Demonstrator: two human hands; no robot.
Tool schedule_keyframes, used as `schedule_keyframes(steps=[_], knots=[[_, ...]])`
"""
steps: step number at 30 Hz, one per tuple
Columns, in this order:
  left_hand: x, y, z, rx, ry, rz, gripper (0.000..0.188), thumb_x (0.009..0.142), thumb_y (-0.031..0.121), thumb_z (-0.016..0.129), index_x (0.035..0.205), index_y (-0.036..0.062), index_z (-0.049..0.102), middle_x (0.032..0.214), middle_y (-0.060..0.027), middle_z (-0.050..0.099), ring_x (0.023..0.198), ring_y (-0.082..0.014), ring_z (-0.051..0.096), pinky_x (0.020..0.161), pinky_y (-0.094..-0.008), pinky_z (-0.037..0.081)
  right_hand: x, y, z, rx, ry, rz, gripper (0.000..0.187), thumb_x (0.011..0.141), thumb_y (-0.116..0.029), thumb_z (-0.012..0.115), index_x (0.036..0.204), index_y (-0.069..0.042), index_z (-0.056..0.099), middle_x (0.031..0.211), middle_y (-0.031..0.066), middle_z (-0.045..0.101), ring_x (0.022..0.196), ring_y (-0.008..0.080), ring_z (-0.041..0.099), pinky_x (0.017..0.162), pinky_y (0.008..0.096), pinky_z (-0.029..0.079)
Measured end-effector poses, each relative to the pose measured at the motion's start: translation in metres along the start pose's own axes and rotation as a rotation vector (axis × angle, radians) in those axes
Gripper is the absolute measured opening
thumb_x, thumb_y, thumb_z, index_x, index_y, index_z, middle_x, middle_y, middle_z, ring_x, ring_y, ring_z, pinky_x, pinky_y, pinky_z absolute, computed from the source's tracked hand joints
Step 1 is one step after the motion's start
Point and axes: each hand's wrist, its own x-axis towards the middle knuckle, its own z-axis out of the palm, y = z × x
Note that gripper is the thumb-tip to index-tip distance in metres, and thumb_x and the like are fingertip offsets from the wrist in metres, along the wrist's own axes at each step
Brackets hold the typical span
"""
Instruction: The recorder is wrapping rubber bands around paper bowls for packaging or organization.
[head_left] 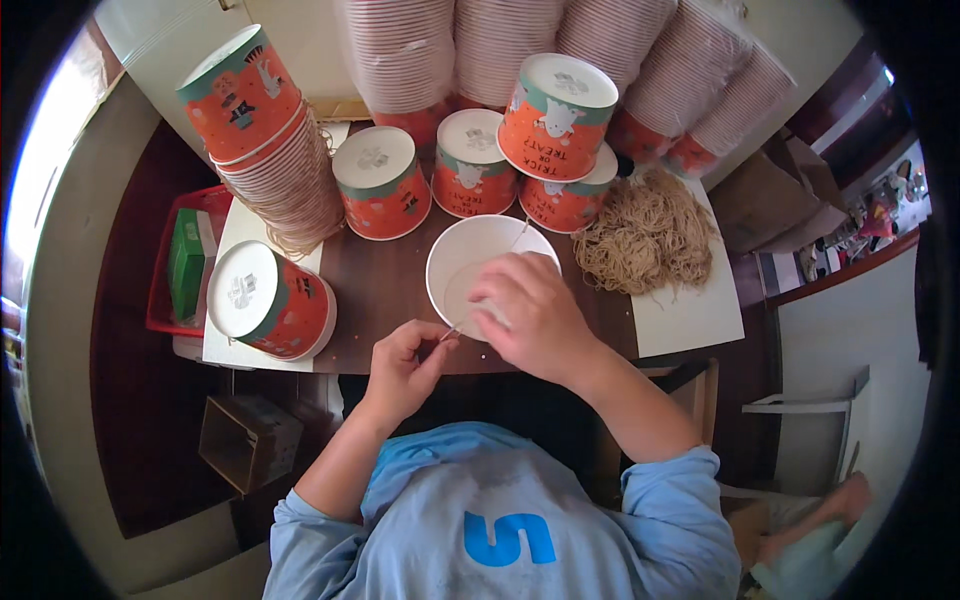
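Note:
A white paper bucket (440, 265) stands at the table's near middle, its round mouth facing up toward me. At its near rim, my left hand (402, 372) pinches a thin beige string (451, 332) between thumb and fingertips. My right hand (535, 318) reaches over the mouth from the right, fingers loosely bent and thumb apart from them. Nothing shows in its grasp, though the palm is hidden. A short piece of string (524, 232) shows at the bucket's far rim. The bucket's outer side is hidden from view.
Upturned orange printed buckets (384, 200) stand behind, one on top of others. A tilted stack of buckets (275, 165) and another bucket (300, 315) are at left. A string heap (650, 235) lies right. Wrapped bucket stacks (510, 50) line the back. A red crate (165, 285) sits left.

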Motion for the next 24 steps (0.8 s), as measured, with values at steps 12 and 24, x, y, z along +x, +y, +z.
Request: schedule_keyframes(steps=[12, 24], knots=[[0.005, 0.009, -0.010, 0.050, -0.164, 0.017, 0.009, 0.081, 0.004, 0.065, 0.089, -0.0001, 0.061, 0.077, -0.0030, 0.062, 0.064, -0.0038, 0.051, 0.057, -0.0195, 0.043, -0.035, -0.006, 0.024, 0.177, -0.128, 0.114, 0.024, 0.072, -0.007, 0.066, 0.096, -0.008, 0.065, 0.085, 0.0039, 0.057, 0.079, 0.0228, 0.058, 0.072, 0.0359, 0.043], [0.003, 0.006, -0.015, 0.081, -0.154, -0.055, 0.011, 0.078, 0.003, 0.067, 0.088, 0.0011, 0.062, 0.077, -0.0014, 0.062, 0.063, -0.0035, 0.051, 0.055, -0.0191, 0.041, -0.034, -0.007, 0.028, 0.123, -0.182, 0.076, 0.011, 0.074, -0.009, 0.065, 0.082, -0.007, 0.058, 0.081, 0.0063, 0.055, 0.074, 0.0250, 0.057, 0.066, 0.0376, 0.043]])
